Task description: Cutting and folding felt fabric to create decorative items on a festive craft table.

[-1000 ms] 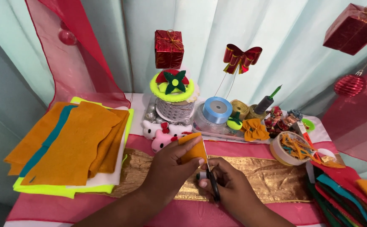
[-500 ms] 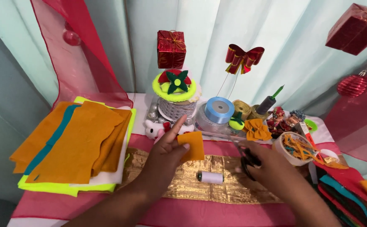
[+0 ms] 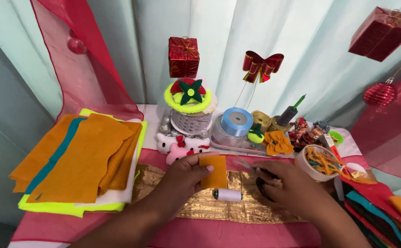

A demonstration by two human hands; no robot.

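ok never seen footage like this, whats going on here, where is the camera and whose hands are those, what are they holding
There is no machine here: a person wears one camera on the head, and it looks down at their own two bare hands over a craft table covered in red cloth with a gold strip.

The left hand pinches a small orange felt square and holds it up. The right hand is closed around scissors; only the thin blades and a bit of dark handle show.

On the gold strip between the hands lies a white thread spool. To the left is a stack of felt sheets, orange, teal and yellow. Behind the hands sit a blue ribbon roll, small plush toys and a tape roll filled with felt scraps. Red gift-box ornaments hang before the pale curtain.
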